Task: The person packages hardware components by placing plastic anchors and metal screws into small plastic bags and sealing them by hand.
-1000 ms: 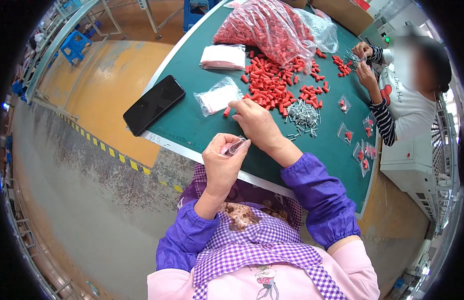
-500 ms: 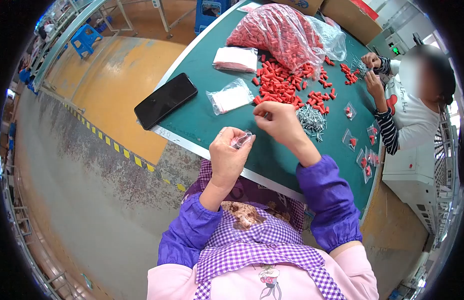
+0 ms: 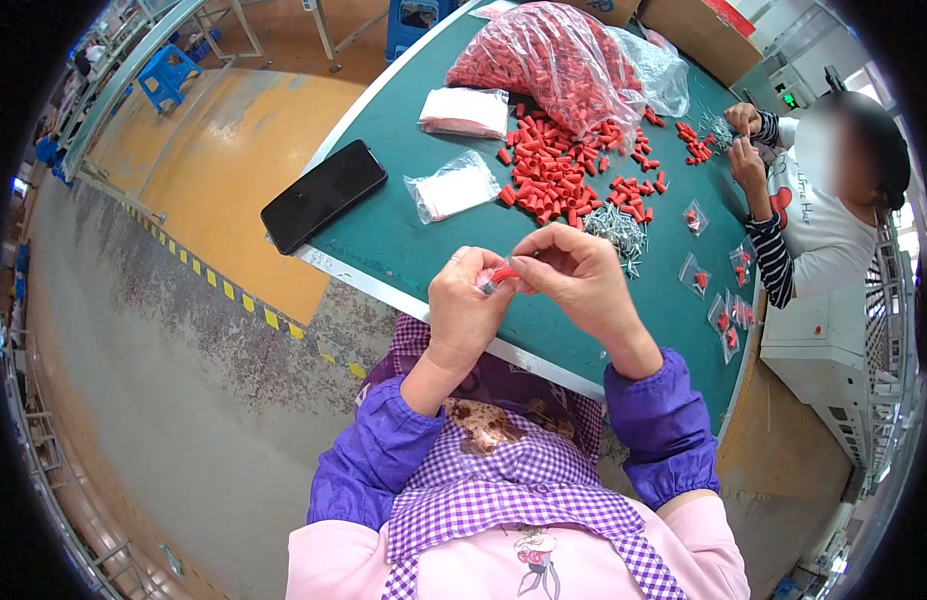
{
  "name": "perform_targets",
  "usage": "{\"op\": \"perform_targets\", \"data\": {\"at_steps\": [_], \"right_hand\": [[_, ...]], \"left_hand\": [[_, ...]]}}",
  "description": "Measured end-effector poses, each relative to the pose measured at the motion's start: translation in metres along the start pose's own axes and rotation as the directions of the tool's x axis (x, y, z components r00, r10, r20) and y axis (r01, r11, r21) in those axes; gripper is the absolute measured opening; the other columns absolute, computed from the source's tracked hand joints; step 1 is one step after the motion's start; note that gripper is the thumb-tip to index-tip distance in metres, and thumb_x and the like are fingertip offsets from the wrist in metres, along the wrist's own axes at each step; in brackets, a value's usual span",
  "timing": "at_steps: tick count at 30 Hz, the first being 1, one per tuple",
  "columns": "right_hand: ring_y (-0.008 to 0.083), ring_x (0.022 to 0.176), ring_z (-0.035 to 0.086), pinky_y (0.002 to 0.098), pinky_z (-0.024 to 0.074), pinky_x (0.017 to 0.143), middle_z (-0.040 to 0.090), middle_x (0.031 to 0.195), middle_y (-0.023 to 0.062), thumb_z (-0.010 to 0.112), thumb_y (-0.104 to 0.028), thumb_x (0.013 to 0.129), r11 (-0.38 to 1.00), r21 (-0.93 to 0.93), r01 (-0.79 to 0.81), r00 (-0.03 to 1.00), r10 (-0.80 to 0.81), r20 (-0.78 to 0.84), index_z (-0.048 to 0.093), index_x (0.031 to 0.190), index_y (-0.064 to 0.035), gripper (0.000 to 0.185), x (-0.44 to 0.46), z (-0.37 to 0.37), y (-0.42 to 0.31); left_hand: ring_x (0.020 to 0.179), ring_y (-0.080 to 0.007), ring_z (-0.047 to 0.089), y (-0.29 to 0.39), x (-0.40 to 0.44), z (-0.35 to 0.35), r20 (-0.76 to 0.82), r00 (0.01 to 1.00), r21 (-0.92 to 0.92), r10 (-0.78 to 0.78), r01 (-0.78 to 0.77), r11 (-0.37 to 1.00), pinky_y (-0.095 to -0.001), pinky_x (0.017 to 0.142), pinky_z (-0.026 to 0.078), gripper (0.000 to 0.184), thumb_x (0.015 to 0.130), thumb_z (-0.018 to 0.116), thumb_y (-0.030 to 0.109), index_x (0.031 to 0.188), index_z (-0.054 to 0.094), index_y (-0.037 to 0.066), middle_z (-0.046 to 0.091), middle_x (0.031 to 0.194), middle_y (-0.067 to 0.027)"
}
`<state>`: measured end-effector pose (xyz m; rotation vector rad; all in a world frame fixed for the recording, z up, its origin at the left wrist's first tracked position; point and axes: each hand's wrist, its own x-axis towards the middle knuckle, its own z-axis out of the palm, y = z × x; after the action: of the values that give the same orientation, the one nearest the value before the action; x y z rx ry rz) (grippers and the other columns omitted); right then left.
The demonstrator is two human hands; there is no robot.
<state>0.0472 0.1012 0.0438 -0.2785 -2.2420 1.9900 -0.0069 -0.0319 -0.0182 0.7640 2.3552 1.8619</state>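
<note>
My left hand [image 3: 465,308] is closed on a small clear plastic bag [image 3: 486,284], near the front edge of the table. Against the bag's mouth, my right hand [image 3: 580,287] pinches a red plastic cap [image 3: 504,272], partly covered by the fingers. Whether anything else is in the bag is hidden. Beyond my hands lies a loose pile of red caps [image 3: 549,165]. A heap of thin silvery screws [image 3: 617,232] adjoins it on the right.
A large clear sack of red caps [image 3: 543,65] stands at the back. A black phone [image 3: 324,196] and two stacks of small bags [image 3: 453,188] lie on the left. Filled bags [image 3: 694,275] lie at right, near a co-worker [image 3: 828,210] handling screws.
My right hand has come from beside the pile to the bag in my left hand, bringing a red cap to its mouth. The view has shifted slightly.
</note>
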Motion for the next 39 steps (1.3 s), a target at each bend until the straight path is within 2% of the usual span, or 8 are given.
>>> {"op": "perform_targets", "data": {"at_steps": [2,6,10,12,14,20,31,39], "right_hand": [[0.0066,0.066,0.057,0.0225,0.0469,0.057,0.06,0.076,0.0016,0.071,-0.005,0.079,0.999,-0.044,0.029,0.999,-0.031,-0.035,0.062,0.087,0.0015,0.014,0.0,0.004,0.012],[0.0099,0.062,0.049,0.0265,0.0417,0.054,0.051,0.073,0.0034,0.075,-0.005,0.073,0.824,-0.509,0.25,0.945,-0.322,-0.057,0.064,0.086,-0.0016,0.017,-0.002,0.008,0.021],[0.007,0.06,0.046,0.022,0.0378,0.053,0.054,0.073,-0.0002,0.072,-0.007,0.078,0.87,-0.451,0.2,0.954,-0.277,-0.111,0.064,0.09,-0.0021,0.015,-0.004,-0.01,0.028],[0.0042,0.062,0.045,0.0208,0.0379,0.054,0.056,0.077,-0.0036,0.069,-0.009,0.083,0.996,0.007,0.086,0.959,-0.081,-0.27,0.064,0.093,-0.0023,0.013,-0.008,-0.017,0.029],[0.0028,0.067,0.048,0.02,0.0403,0.058,0.058,0.082,-0.0044,0.068,-0.011,0.085,0.997,0.062,0.045,0.959,-0.025,-0.281,0.065,0.095,-0.0019,0.013,-0.014,-0.026,0.027],[0.0094,0.08,0.06,0.0225,0.0479,0.073,0.065,0.087,0.0035,0.069,-0.011,0.084,0.924,0.382,-0.035,0.998,0.054,-0.038,0.065,0.092,0.0005,0.015,-0.031,-0.031,0.041],[0.0072,0.076,0.058,0.0215,0.0457,0.071,0.064,0.082,0.0016,0.068,-0.01,0.084,0.896,0.443,-0.008,0.974,0.108,-0.2,0.065,0.091,-0.0011,0.012,-0.046,-0.039,0.045],[0.0066,0.071,0.056,0.0203,0.0444,0.063,0.063,0.079,0.0009,0.068,-0.011,0.085,0.984,0.168,0.051,0.94,0.009,-0.341,0.064,0.088,0.0012,0.013,-0.051,-0.028,0.046]], "left_hand": [[0.071,-0.0287,0.061,0.004,0.0,0.003,-0.008,1.0,-0.012,0.021,-0.021,1.0,-0.0354,0.063,0.048,0.017,0.069,0.072,0.006,0.081,0.06,0.001,0.06,0.079,-0.0127],[0.07,-0.028,0.06,0.005,-0.002,0.01,0.015,0.999,-0.053,-0.042,0.042,0.998,-0.0344,0.064,0.049,0.018,0.068,0.073,0.004,0.081,0.061,0.001,0.06,0.08,-0.013],[0.071,-0.0222,0.061,0.008,-0.003,0.007,0.017,0.998,-0.073,0.057,-0.056,0.996,-0.0317,0.064,0.05,0.016,0.072,0.073,0.005,0.086,0.064,0.001,0.06,0.083,-0.0107],[0.075,-0.0148,0.061,0.009,-0.004,0.007,0.104,0.994,-0.365,-0.034,0.069,0.928,-0.0264,0.066,0.05,0.015,0.079,0.07,0.005,0.093,0.067,0.002,0.058,0.088,-0.007],[0.078,-0.0123,0.06,0.013,-0.001,0.002,0.168,0.985,-0.371,-0.047,0.108,0.923,-0.0239,0.067,0.05,0.014,0.082,0.068,0.006,0.095,0.068,0.002,0.057,0.089,-0.0055],[0.076,-0.0069,0.058,0.019,-0.005,0.011,0.387,0.905,-0.612,-0.177,0.396,0.684,-0.0181,0.066,0.048,0.016,0.085,0.067,0.006,0.099,0.065,-0.001,0.06,0.088,-0.0033],[0.057,-0.0039,0.048,0.031,-0.01,0.011,0.388,0.869,-0.589,-0.308,0.49,0.642,-0.0165,0.049,0.036,0.01,0.083,0.07,0.008,0.087,0.064,0.001,0.061,0.077,-0.0009],[0.075,-0.0097,0.062,0.024,-0.009,0.01,0.49,0.8,-0.573,-0.346,0.595,0.564,-0.0188,0.067,0.048,0.008,0.083,0.068,0.002,0.088,0.063,-0.001,0.065,0.086,-0.0063]]}}
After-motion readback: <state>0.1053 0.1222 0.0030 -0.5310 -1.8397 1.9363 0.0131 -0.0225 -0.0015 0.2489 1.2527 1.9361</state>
